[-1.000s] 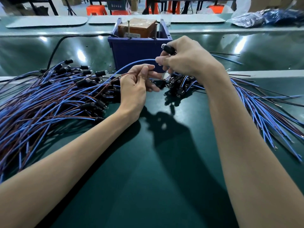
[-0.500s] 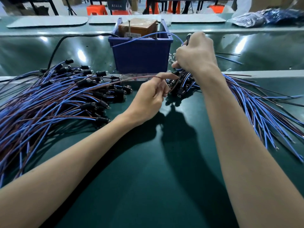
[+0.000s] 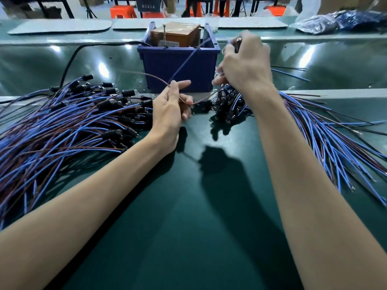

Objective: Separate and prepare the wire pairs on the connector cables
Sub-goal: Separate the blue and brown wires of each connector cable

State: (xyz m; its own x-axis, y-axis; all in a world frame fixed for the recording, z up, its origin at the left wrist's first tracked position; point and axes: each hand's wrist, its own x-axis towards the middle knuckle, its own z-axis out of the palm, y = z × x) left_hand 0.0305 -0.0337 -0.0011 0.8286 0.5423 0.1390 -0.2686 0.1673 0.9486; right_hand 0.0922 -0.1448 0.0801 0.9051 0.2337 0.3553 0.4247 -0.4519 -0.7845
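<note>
Head camera shows the right hand (image 3: 245,65) clenched round a black connector (image 3: 237,41) toward 1 o'clock above the worktop (image 3: 188,206); the left hand (image 3: 169,116) pinches its brown wire (image 3: 146,75), the blue wire (image 3: 186,61) splayed apart. Light, limp, probably springy: best gripped near the connector.

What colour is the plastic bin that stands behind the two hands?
The bin is dark blue; the head view, the only one, shows it.
</note>
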